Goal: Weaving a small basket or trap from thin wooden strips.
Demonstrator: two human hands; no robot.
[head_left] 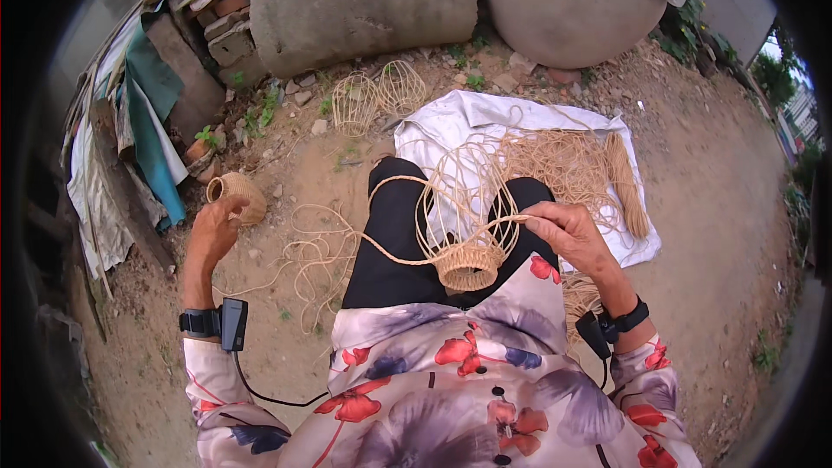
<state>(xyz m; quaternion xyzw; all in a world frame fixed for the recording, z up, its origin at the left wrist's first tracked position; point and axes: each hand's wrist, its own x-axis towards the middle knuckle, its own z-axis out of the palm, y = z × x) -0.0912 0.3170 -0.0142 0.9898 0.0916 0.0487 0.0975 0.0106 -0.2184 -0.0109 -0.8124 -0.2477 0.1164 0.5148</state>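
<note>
An unfinished basket frame (464,199) of thin pale stakes rests between my thighs, its woven ring end (470,269) toward me. Pinched between the thumb and fingers of my right hand (563,232) is a tan cord (518,218), which runs to the frame's right side just above the ring. Another stretch of cord loops out from the frame's left over my thigh. My left hand (217,227) is out to the left, with its bent fingers apart and nothing visible in them. It overlaps a small woven basket (250,199) in view; whether they touch, I cannot tell.
Two more stake frames (355,104) stand on the dirt ahead. On a white sheet (459,113) at right lie tangled cord (550,160) and a cord bundle (624,186). Loose cord loops (321,251) lie left of my legs. Concrete pieces (368,9) and rubble border the far side.
</note>
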